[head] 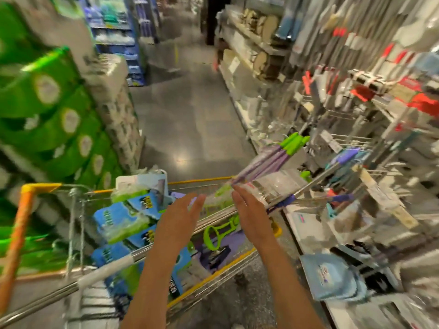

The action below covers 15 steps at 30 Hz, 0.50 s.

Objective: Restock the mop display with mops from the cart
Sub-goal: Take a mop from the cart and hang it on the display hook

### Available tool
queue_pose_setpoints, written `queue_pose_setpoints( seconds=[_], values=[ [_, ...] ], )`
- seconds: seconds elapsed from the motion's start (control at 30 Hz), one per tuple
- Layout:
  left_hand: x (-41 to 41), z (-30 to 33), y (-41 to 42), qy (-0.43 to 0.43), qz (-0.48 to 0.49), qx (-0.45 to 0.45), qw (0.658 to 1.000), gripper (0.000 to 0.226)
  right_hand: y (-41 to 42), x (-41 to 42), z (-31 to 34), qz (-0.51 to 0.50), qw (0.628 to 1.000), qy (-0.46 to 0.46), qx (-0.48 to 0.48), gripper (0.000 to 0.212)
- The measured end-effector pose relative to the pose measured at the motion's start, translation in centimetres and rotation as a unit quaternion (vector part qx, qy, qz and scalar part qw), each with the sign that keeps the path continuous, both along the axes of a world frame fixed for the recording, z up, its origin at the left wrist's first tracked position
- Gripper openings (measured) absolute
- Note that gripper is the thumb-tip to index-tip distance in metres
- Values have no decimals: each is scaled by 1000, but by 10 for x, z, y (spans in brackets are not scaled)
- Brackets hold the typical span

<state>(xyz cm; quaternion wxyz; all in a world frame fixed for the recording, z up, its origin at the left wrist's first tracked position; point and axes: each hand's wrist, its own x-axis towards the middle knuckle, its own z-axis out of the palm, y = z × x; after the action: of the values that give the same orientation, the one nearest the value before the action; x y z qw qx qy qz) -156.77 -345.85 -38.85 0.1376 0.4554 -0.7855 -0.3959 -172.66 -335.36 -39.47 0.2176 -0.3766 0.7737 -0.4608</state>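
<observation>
- Blurred throughout by motion; fine detail hard to read.
- Left hand (177, 219) reaching forward over the cart (240, 257), fingers straight and slightly spread, gripping nothing.
- Right hand (249, 211) alongside it, fingers straight and close together, fingertips at or just short of the wrapped mops (266, 167); actual contact not clear.
- Mops bundled in clear plastic, purple shafts with green ends, lying slanted across the cart's right rim, green tips pointing up and away toward the display rack (356, 138).
- More mop poles (316, 184), silver with purple grips, jutting out past the cart's right edge, close beside the rack's wire hooks.
- Inside the cart: blue-and-green packets (123, 219) piled on the left, a green plastic frame piece (218, 233) near the right rim.
- Cart's yellow-trimmed right rim set just beside the lower shelf edge (308, 224); little gap between them.
- Orange-and-yellow cart corner (26, 203) at left, near stacked green packs (54, 110).
- Open grey aisle floor (190, 119) ahead of the cart, running between left stacks and right shelving.
- Blue packaged cloths (332, 276) on the low shelf at right, near the right forearm.
</observation>
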Motion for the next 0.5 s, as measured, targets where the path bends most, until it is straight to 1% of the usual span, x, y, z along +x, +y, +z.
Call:
queue_pose_setpoints(
  seconds=[0.03, 0.1, 0.17, 0.23, 0.27, 0.33, 0.4, 0.47, 0.5],
  values=[
    [9, -4, -2, -13, 14, 3, 1000, 80, -6, 5, -3, 15, 1000, -5, 8, 42],
    [24, -14, -6, -36, 45, 15, 998, 66, -18, 14, -11, 49, 999, -2, 23, 42],
    [38, -26, -11, -46, 97, 37, 994, 58, -31, 23, -22, 91, 995, -4, 42, 42],
    [51, -38, -16, -66, 134, 73, 986, 52, -42, 29, -36, 131, 989, 3, 68, 41],
    [58, -46, -18, -76, 160, 106, 978, 48, -46, 32, -44, 151, 985, 7, 84, 41],
    [68, -64, -19, -51, 229, 182, 955, 48, -53, 37, -60, 193, 973, 8, 123, 41],
    [74, -79, -13, -18, 282, 254, 925, 54, -59, 41, -77, 237, 958, 3, 159, 42],
    [77, -90, -4, 23, 330, 335, 882, 62, -64, 44, -91, 260, 948, 8, 181, 44],
    [78, -95, 1, 56, 360, 371, 854, 64, -69, 45, -97, 273, 943, 15, 189, 45]
  ],
)
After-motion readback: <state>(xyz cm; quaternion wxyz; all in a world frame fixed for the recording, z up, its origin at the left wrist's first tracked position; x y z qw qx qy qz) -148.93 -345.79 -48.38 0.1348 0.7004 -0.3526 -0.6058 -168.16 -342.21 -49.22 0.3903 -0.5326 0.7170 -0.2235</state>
